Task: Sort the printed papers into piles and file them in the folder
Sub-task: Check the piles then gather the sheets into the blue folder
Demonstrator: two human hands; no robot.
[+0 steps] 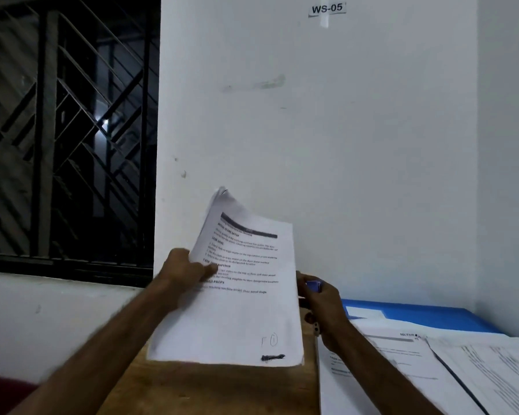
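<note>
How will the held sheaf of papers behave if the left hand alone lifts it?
Likely floppy: the sheaf curls at its top corner. Probably light: the left hand pinches only one edge. Sheets may fan apart; they separate at that corner.

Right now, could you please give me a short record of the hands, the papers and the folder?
left hand: grips the held stack, thumb on its printed front
right hand: holds a small blue object, beside the stack's right edge
held stack: lifted above the wooden table, tilted
loose papers: lying on the table at right
blue folder: behind the loose papers, partly covered by them
</note>
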